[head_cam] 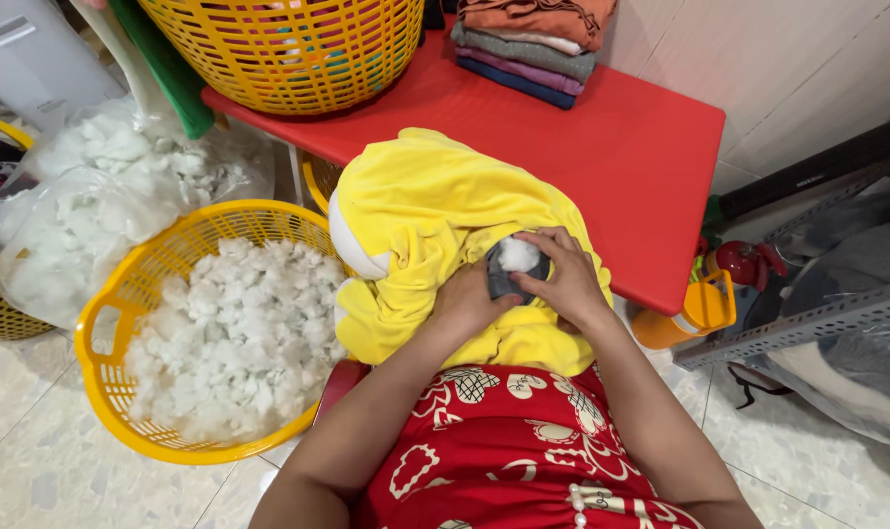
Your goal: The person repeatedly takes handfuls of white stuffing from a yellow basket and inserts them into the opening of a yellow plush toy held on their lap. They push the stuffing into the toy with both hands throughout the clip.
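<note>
A yellow plush toy (435, 225) lies at the near edge of a red desk (641, 147), against the person's lap, while the left hand (465, 302) and right hand (562, 279) press together around a tuft of white stuffing (518, 255) at its opening.

Three yellow baskets (186, 260), one red table (641, 147), four folded cloths (528, 44), two hands (567, 284).

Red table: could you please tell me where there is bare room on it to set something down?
The red table is bare right of the yellow fabric, below the folded clothes. Its left end is crowded by the yellow basket; both hands press stuffing there.
</note>
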